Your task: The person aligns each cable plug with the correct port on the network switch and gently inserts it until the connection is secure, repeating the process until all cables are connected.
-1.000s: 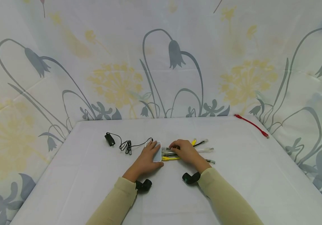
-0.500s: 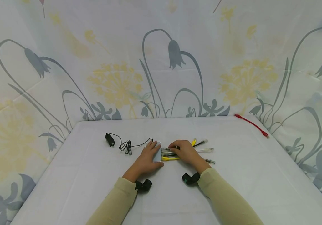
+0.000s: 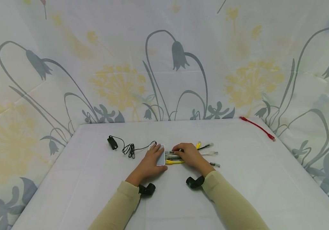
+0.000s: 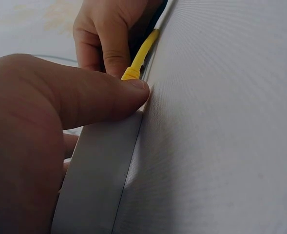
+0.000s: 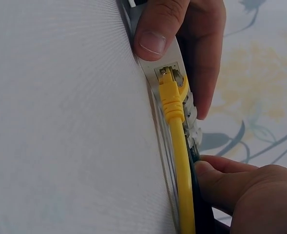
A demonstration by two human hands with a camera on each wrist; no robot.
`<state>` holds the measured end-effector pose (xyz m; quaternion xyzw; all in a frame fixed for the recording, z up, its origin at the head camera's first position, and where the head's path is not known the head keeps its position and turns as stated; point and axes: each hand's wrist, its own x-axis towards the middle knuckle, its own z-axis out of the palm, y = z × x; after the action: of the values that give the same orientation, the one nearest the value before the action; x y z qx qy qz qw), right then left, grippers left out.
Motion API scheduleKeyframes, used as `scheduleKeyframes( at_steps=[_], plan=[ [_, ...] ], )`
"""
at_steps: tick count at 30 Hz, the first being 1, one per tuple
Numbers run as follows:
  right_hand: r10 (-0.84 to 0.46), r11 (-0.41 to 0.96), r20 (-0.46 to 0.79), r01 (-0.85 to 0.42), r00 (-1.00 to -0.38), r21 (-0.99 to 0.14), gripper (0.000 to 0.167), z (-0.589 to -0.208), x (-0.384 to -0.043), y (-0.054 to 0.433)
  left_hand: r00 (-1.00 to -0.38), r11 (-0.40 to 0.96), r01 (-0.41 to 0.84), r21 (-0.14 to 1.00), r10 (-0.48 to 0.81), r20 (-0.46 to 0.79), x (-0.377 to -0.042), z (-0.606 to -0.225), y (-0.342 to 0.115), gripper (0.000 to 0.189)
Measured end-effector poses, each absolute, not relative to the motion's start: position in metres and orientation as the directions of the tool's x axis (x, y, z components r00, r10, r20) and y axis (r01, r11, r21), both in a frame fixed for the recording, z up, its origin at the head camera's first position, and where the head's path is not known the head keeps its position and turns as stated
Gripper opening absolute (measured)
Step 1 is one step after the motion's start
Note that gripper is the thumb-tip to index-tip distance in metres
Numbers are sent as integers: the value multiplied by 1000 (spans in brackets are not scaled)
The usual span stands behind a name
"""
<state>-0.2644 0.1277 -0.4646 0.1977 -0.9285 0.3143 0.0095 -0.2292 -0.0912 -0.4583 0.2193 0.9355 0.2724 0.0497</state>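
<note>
A small white network switch point(image 3: 161, 159) lies near the middle of the table. My left hand point(image 3: 150, 162) holds it, fingers across its top and thumb at the near corner. In the right wrist view, a yellow network cable point(image 5: 181, 161) runs into the port nearest the thumb. Several other cables line the same side, among them a black network cable point(image 5: 197, 187). My right hand point(image 3: 191, 157) pinches this black cable close to its plug at the far end of the port row. The plug's tip is hidden behind the other plugs.
Left of the switch lies a black power adapter point(image 3: 112, 142), its coiled cord point(image 3: 129, 150) leading to the switch. A red network cable point(image 3: 257, 127) rests at the far right edge of the table. Loose cable ends, such as a clear plug point(image 3: 214, 153), stick out beyond my right hand.
</note>
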Motion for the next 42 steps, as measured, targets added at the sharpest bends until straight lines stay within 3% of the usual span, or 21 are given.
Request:
scheduleKeyframes(
  at_steps=[42],
  plan=[
    [-403, 719, 158, -419, -901, -554, 16, -459, -269, 119, -898, 736, 398, 548, 435, 67, -231, -460, -89, 76]
  ],
)
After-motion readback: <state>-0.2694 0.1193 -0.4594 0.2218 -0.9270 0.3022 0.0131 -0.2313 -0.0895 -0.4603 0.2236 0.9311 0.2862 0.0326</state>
